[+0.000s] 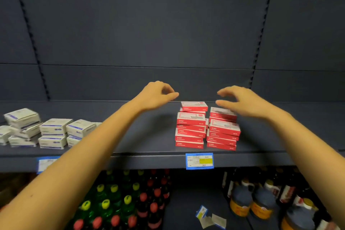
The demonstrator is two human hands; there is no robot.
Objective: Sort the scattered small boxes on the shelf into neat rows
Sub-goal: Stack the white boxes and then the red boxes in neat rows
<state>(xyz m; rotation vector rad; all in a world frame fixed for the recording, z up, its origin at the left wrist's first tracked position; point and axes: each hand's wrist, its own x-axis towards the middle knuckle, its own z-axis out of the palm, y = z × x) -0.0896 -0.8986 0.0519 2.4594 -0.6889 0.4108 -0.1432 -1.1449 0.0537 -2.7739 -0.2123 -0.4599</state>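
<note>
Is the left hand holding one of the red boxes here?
No, the left hand hovers beside the red boxes with loosely curled fingers and nothing in it.

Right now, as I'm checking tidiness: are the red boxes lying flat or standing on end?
Lying flat: the red boxes are piled broad side up in stacks on the shelf, some skewed.

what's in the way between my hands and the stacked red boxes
Nothing visible. The left hand and right hand hover empty over the stacks of small red cardboard boxes on the dark grey metal shelf, with only open air between.
</note>
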